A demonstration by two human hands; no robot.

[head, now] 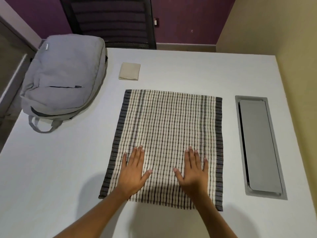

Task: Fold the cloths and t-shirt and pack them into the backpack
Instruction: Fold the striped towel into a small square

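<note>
A cream cloth with black checks and dark grey side borders (168,124) lies spread flat in the middle of the white table (60,169). My left hand (133,170) and my right hand (193,170) press flat on its near part, fingers straight, palms down. A small beige cloth (129,71), folded into a square, lies further back. The grey backpack (63,78) lies on its back at the table's far left corner, its zip closed and its handle loop toward me. No t-shirt is in view.
A grey metal cable hatch (260,145) is set into the table on the right. A black office chair (111,19) stands behind the far edge. A beige wall runs along the right side.
</note>
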